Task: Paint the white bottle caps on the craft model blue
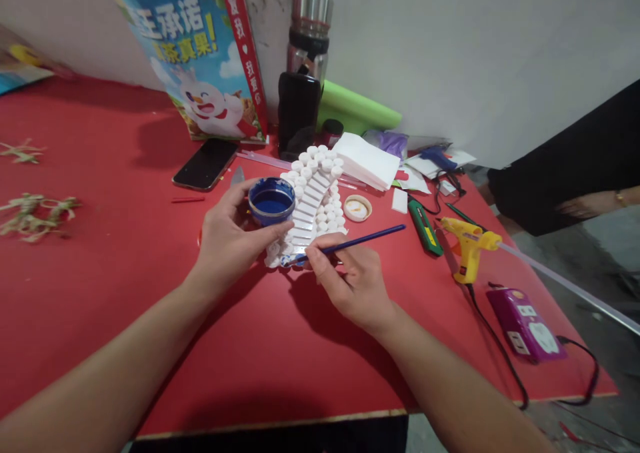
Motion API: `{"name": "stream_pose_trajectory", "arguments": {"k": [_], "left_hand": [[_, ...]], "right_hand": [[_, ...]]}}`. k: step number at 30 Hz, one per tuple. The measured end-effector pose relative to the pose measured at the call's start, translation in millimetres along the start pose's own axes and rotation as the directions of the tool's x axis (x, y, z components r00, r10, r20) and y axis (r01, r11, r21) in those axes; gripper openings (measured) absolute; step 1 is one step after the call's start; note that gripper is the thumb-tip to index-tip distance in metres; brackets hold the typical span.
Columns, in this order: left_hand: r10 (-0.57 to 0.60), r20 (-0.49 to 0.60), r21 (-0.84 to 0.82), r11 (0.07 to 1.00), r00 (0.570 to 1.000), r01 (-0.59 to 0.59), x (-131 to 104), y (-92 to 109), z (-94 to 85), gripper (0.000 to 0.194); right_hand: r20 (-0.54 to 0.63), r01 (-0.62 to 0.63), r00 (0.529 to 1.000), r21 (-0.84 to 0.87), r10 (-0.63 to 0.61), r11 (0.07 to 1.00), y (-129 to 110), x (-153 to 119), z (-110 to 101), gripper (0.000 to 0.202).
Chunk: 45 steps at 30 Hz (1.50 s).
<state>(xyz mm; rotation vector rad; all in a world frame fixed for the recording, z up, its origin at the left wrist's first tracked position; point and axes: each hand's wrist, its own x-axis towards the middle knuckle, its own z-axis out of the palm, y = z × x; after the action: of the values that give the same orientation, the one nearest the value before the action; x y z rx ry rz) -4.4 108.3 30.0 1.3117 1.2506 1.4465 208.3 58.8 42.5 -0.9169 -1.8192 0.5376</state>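
My left hand (227,240) is closed around a small jar of blue paint (273,201), its open top facing up. Between the fingers of my right hand (353,276) is a blue paintbrush (367,238), slanting down to the left. Its tip touches the near end of a white model staircase (307,206), where a few blue patches show. Rounded white pieces line both sides of the steps. Right of the model lies a round lid (357,208) with its inside facing up.
A phone (206,164), a printed bag (200,60) and a steel flask (310,33) stand or lie behind. To the right are a green utility knife (425,228), a yellow glue gun (469,246) and a purple power strip (525,326). Another person's hand (587,205) shows at far right.
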Motion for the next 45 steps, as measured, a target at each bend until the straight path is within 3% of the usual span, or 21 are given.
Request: {"name": "stream_pose_trajectory", "arguments": {"k": [4, 11, 17, 45], "left_hand": [[-0.012, -0.004, -0.001, 1.000, 1.000, 0.012, 0.6, -0.5, 0.0, 0.070], [-0.002, 0.000, -0.012, 1.000, 1.000, 0.002, 0.0, 0.0, 0.9, 0.068], [0.008, -0.004, -0.014, 1.000, 1.000, -0.008, -1.2, 0.0, 1.1, 0.066], [-0.003, -0.001, -0.052, 0.999, 1.000, 0.003, -0.5, 0.9, 1.9, 0.067]], "right_hand": [[-0.016, 0.023, 1.000, 0.012, -0.023, 1.000, 0.3, 1.0, 0.2, 0.017], [-0.009, -0.051, 0.999, 0.005, 0.051, 0.999, 0.8, -0.2, 0.8, 0.018], [-0.030, -0.008, 1.000, -0.003, 0.008, 1.000, 2.4, 0.7, 0.2, 0.017], [0.031, -0.031, 0.999, 0.013, 0.030, 0.999, -0.6, 2.2, -1.2, 0.018]]}}
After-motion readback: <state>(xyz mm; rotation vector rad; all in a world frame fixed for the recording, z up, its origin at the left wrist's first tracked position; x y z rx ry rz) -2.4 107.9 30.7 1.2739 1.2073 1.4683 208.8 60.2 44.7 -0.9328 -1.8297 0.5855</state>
